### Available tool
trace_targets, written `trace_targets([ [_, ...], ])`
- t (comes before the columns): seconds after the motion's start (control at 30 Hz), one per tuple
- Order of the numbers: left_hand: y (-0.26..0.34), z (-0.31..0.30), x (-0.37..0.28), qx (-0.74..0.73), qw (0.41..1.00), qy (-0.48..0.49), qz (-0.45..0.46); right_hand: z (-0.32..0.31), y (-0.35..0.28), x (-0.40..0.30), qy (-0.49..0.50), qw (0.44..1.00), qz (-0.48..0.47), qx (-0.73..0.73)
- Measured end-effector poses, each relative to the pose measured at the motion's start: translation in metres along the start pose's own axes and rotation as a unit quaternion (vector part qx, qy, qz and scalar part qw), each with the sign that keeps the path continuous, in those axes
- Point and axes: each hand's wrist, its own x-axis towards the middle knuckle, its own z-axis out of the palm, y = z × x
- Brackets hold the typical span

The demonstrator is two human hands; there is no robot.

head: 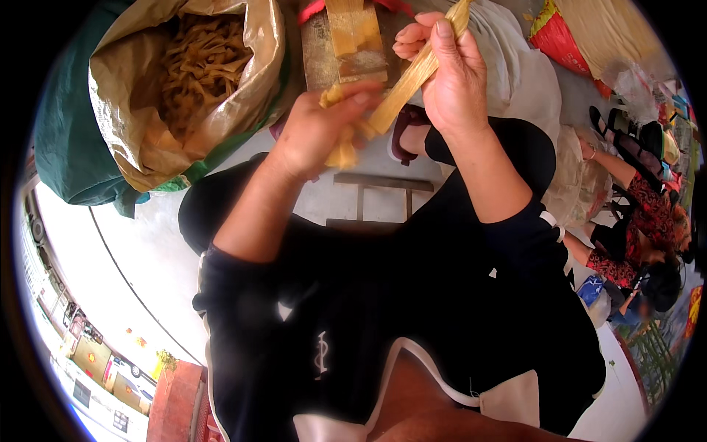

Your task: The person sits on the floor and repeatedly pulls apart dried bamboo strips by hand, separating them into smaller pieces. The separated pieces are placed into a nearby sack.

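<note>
My right hand [455, 77] grips a long, flat, yellow-tan fibrous strip [406, 85], thumb on top near its upper end; the strip slants down towards my left hand. My left hand [326, 124], blurred, is closed around crumpled yellowish pieces [343, 149] of similar look, beside the strip's lower end. Whether the left fingers also touch the strip is unclear. Beyond the hands, a worn board [317, 52] carries a flat yellow-brown slab [353, 33]. To the left, an open woven sack [265, 55] holds many curled brown strips [207, 61].
A small wooden stool [381, 182] stands between my knees. White cloth or sacking [530, 77] lies at the right, with a red and yellow bag [563, 50] beyond it. Another person in a patterned red-and-black top [657, 215] sits at the far right by a translucent bag [574, 177].
</note>
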Motion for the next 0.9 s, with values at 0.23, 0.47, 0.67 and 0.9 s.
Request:
trace_targets([
  [0.23, -0.016, 0.019, 0.001, 0.051, 0.998, -0.025, -0.015, 0.007, -0.001, -0.008, 0.011, 0.999, -0.036, -0.036],
  [0.47, -0.005, 0.0, -0.008, 0.156, 0.985, 0.017, 0.065, -0.007, -0.027, 0.019, 0.149, 0.973, -0.147, -0.099],
  [0.67, 0.015, -0.016, -0.016, 0.226, 0.97, -0.006, 0.083, 0.003, -0.02, -0.008, -0.239, 0.862, -0.161, -0.416],
  [0.9, 0.019, -0.017, -0.014, 0.117, 0.988, 0.089, 0.047, 0.017, -0.001, -0.022, -0.199, 0.858, -0.203, -0.428],
])
